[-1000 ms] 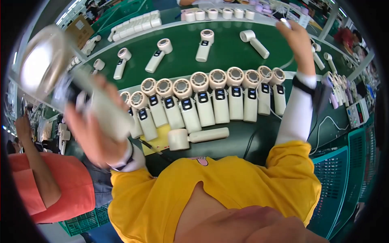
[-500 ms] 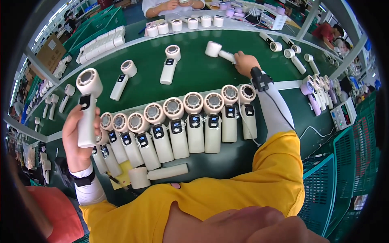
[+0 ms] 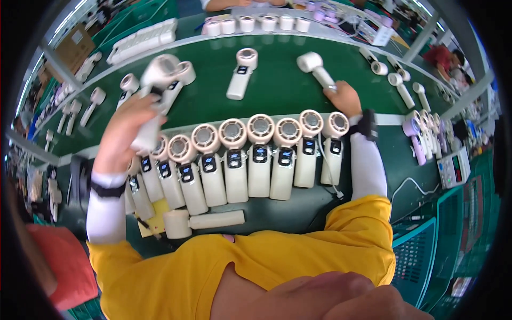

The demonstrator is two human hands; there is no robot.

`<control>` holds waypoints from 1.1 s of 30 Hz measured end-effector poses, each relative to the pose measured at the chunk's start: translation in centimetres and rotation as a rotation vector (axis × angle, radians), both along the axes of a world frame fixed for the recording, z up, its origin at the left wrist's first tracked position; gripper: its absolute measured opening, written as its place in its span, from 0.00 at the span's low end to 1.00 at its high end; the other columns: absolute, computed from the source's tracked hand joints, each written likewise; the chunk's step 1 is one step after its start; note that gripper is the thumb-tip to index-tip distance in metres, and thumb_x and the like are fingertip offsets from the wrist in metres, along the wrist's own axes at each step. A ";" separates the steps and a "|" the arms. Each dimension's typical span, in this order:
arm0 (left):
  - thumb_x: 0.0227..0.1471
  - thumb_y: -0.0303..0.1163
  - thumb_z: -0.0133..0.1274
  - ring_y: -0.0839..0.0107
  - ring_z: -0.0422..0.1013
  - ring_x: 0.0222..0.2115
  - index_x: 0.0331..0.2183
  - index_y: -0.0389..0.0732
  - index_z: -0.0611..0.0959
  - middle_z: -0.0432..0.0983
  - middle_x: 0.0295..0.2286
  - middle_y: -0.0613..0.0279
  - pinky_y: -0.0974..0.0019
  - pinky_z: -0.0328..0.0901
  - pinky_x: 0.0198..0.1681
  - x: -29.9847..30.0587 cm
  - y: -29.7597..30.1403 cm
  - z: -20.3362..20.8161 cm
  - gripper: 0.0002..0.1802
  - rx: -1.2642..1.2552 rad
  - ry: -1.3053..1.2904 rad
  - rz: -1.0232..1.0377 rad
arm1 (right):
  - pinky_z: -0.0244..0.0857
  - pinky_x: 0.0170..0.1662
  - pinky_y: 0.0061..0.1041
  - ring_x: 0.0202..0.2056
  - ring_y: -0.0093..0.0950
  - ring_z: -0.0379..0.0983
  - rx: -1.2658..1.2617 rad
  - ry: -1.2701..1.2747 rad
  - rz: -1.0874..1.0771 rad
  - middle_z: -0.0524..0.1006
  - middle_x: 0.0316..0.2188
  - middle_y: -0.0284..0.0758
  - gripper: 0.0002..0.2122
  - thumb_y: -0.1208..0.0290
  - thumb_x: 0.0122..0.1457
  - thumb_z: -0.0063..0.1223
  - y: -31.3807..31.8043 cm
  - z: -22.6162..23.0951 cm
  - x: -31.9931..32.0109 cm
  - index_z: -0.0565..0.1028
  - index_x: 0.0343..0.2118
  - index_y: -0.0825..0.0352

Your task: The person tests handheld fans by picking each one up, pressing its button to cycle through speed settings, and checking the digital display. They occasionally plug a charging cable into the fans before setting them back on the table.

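My left hand [image 3: 121,124] is closed around a white handheld fan [image 3: 161,69], raised over the near edge of the green belt and blurred by motion. Its head partly covers another fan [image 3: 185,73] lying behind it. Over on the right, the fingers of my right hand [image 3: 345,99] grip the handle end of a second white handheld fan [image 3: 319,73], whose round head points away to the far left. Between my arms stands a row of white fans [image 3: 260,170] with small lit displays. A thin white cable [image 3: 326,162] hangs across the rightmost one.
One fan [image 3: 241,74] lies mid-belt [image 3: 282,93]. Nearer me, another fan [image 3: 216,220] rests sideways beside a yellow pad [image 3: 154,217]. At right are a meter box [image 3: 453,169] and teal crates [image 3: 416,250]. A person sits across the belt; another is at my left.
My left hand has carried its fan forward and to the right, over the belt. The fan in my right hand has swung round and moved slightly right. The head view has shifted too.
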State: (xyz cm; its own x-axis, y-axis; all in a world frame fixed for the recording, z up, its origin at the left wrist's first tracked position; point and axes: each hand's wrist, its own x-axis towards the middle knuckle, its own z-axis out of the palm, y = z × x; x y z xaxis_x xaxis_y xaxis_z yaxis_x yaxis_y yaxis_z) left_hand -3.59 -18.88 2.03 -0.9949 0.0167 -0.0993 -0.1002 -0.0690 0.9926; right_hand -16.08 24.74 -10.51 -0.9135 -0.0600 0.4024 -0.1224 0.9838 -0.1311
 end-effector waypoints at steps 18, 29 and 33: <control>0.36 0.42 0.50 0.60 0.70 0.29 0.22 0.34 0.78 0.73 0.23 0.52 0.62 0.62 0.26 -16.5 3.7 -8.0 0.18 -0.977 0.211 -0.342 | 0.44 0.17 0.14 0.15 0.12 0.52 -0.813 -0.067 0.322 0.62 0.14 0.23 0.10 0.64 0.52 0.47 -6.5 15.0 5.1 0.71 0.28 0.66; 0.36 0.43 0.49 0.54 0.69 0.27 0.26 0.37 0.77 0.72 0.25 0.48 0.58 0.62 0.32 -16.1 -0.4 -9.0 0.19 -1.492 0.282 -0.385 | 0.61 0.19 0.31 0.19 0.32 0.70 0.591 0.260 0.563 0.75 0.20 0.36 0.06 0.69 0.42 0.50 -13.1 5.1 -11.0 0.74 0.19 0.66; 0.36 0.45 0.51 0.53 0.69 0.27 0.25 0.36 0.78 0.72 0.24 0.47 0.58 0.63 0.31 -22.7 -2.3 -18.7 0.20 -1.500 0.520 -0.118 | 0.64 0.37 0.31 0.36 0.33 0.71 0.158 -0.360 -0.018 0.73 0.34 0.43 0.14 0.63 0.44 0.47 -21.5 0.3 -9.4 0.74 0.32 0.64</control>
State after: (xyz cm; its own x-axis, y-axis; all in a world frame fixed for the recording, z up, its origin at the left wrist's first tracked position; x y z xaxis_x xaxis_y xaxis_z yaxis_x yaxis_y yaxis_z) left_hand -26.28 -21.22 -16.66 -0.9246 0.2966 0.2392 0.3225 0.9435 0.0768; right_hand -25.44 3.23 -10.23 -0.9960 -0.0783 0.0435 -0.0788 0.9969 -0.0088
